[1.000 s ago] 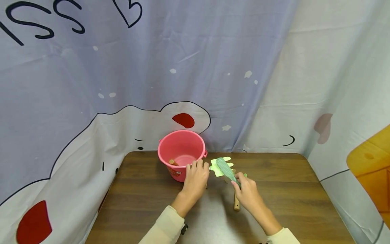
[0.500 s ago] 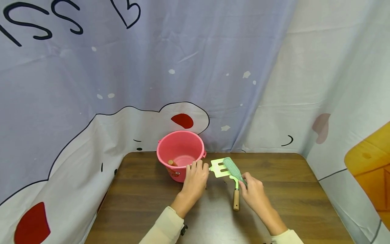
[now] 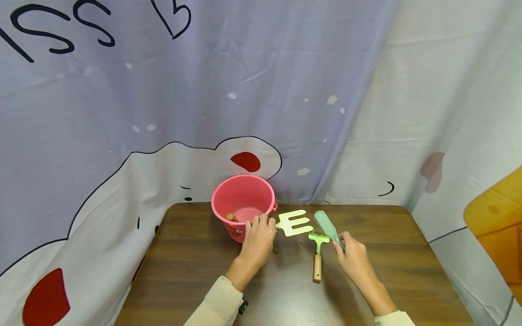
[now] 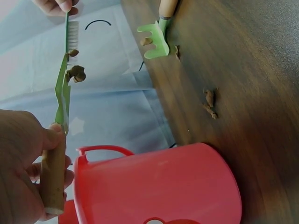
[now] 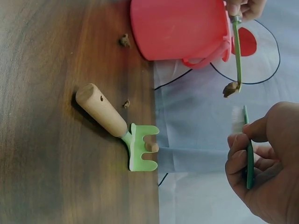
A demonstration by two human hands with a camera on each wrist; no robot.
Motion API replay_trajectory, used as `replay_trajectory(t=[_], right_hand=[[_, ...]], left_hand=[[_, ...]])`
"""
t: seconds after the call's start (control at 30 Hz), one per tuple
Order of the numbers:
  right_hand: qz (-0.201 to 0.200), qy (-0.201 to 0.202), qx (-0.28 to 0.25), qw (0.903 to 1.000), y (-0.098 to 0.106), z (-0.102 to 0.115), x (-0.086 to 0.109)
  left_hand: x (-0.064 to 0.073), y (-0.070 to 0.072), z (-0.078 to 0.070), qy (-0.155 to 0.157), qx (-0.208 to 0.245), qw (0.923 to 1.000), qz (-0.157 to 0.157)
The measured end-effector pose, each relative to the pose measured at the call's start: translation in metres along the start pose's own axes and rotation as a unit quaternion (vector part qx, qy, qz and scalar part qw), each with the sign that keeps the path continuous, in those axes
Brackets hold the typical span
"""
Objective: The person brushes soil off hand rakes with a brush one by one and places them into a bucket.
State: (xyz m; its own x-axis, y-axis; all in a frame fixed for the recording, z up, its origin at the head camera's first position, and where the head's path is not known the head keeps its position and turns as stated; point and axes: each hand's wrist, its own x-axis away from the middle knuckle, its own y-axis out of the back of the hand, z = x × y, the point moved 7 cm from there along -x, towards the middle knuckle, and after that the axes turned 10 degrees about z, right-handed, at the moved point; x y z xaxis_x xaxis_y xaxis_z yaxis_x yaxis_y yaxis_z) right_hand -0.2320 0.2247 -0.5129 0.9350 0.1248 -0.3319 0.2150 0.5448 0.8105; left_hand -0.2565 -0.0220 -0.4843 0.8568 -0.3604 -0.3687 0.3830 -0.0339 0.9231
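My left hand (image 3: 257, 240) grips the wooden handle of a pale green garden hand fork (image 3: 293, 222), beside the pink bucket. Brown clumps (image 4: 76, 73) cling to its tines in the left wrist view. My right hand (image 3: 354, 253) pinches the handle of a green brush (image 3: 326, 223), bristles facing the fork. In the head view the brush lies right of the tines, apart from them. Below it, a small green hand rake (image 3: 317, 268) with a wooden handle rests on the table. A brown lump (image 5: 152, 147) shows between the rake's prongs in the right wrist view.
The pink bucket (image 3: 240, 194) stands at the table's back edge, with a wooden handle end (image 3: 232, 218) inside. Small brown bits (image 4: 210, 98) lie on the wooden table (image 3: 183, 267). A printed curtain (image 3: 261, 90) hangs right behind the table.
My right hand has drawn the brush rightward, off the fork's tines. The fork has turned slightly, so all its tines show. The rake is now uncovered.
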Motion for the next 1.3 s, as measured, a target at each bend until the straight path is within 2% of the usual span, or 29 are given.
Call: replay_trajectory(t=[0.2,0.4,0.6,0.77,1.0,1.3], right_hand=[[0.011,-0.008,-0.015,0.9998,0.000,0.006,-0.001],[0.048,-0.010,-0.044,0.9978,-0.004,0.024,-0.002],[0.060,0.022,-0.051,0.9967,-0.014,0.051,-0.002],[0.070,0.035,-0.055,0.9954,-0.025,0.064,-0.001],[0.046,0.049,-0.036,0.9971,-0.022,0.065,0.001],[0.043,0.048,-0.001,0.9979,-0.018,0.055,0.001]], left_hand=[[0.000,-0.001,-0.001,-0.002,-0.001,1.0000,0.002],[-0.001,-0.004,-0.006,-0.006,-0.001,1.0000,0.004],[-0.003,-0.004,-0.009,-0.003,-0.011,0.9999,-0.010],[-0.004,-0.003,-0.013,-0.004,-0.023,0.9994,-0.027],[-0.003,-0.002,-0.017,-0.005,-0.031,0.9991,-0.029],[-0.002,-0.002,-0.018,-0.007,-0.024,0.9992,-0.032]])
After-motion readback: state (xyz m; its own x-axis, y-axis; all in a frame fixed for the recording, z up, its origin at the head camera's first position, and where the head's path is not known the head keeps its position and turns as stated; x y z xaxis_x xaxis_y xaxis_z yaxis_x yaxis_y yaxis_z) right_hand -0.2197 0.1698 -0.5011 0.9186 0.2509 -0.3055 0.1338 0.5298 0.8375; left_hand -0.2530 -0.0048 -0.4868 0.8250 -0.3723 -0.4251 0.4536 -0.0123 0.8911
